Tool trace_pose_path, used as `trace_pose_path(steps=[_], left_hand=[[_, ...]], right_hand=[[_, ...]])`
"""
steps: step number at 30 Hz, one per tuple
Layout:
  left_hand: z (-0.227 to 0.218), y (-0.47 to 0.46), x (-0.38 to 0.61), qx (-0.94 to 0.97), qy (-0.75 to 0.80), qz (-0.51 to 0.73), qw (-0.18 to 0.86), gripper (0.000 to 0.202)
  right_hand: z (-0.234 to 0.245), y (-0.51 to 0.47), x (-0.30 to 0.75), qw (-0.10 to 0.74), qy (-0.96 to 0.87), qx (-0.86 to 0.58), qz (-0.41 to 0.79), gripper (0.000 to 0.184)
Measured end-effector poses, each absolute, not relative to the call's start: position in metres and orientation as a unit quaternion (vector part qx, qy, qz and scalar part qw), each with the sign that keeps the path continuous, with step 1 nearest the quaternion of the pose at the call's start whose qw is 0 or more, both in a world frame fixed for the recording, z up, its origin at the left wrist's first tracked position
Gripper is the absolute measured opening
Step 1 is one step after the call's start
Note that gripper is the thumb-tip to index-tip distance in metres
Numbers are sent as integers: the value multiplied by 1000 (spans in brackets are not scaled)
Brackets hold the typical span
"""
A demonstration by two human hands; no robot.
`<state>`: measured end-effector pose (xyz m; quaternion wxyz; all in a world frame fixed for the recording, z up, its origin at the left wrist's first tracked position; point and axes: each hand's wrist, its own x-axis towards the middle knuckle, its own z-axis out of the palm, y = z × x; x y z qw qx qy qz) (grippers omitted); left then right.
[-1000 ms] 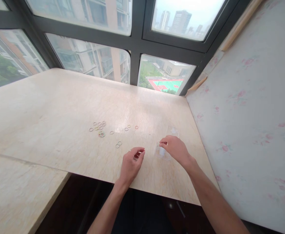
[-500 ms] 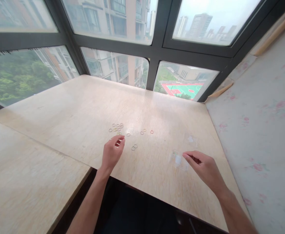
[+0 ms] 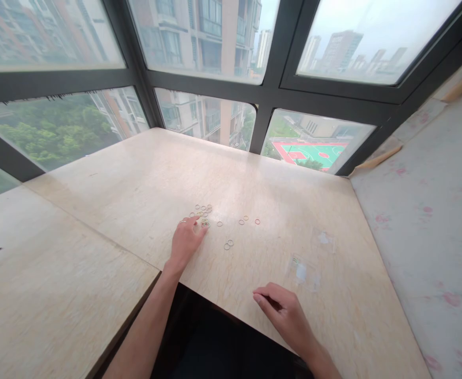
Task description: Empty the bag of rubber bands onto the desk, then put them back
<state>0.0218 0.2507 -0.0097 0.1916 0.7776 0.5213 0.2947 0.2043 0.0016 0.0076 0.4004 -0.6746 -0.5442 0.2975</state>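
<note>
Several thin rings (image 3: 203,208) lie in a loose cluster on the pale stone-patterned counter. My left hand (image 3: 186,241) reaches into the near side of this cluster, thumb and fingers apart around a few overlapping rings (image 3: 205,223). A ring is worn on one of its fingers. Two dark rings (image 3: 228,245) rest right of that hand, and a red ring (image 3: 257,221) lies farther right beside a yellow one (image 3: 246,218). Near the counter's front edge, my right hand (image 3: 284,313) is closed, thumb and fingertips together, and nothing shows in it.
An open clear plastic case (image 3: 301,271) with a white label and some greenish rings sits beyond my right hand. Behind it lies another clear piece (image 3: 324,239). The counter (image 3: 136,184) meets framed windows at the back and a flowered wall (image 3: 424,231) on the right.
My right hand has moved left and nearer, away from the clear case. My left hand has spread its fingers from a pinch and settled onto the rings. The view has shifted slightly.
</note>
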Motion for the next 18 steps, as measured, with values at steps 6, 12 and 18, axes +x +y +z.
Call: trace_pose_path(steps=[6,12,18], left_hand=[[-6,259,17,796,520,225,211,31],[-1,260,18,816,506,187,207,35],[-1,272,14,852,453,145,218,32]], right_hand=[[-8,31,208,438,-508,-694,262,26],[-13,29,206,434,-524,-699,220,24],[-13,29,206,428,-530,-703,203,23]])
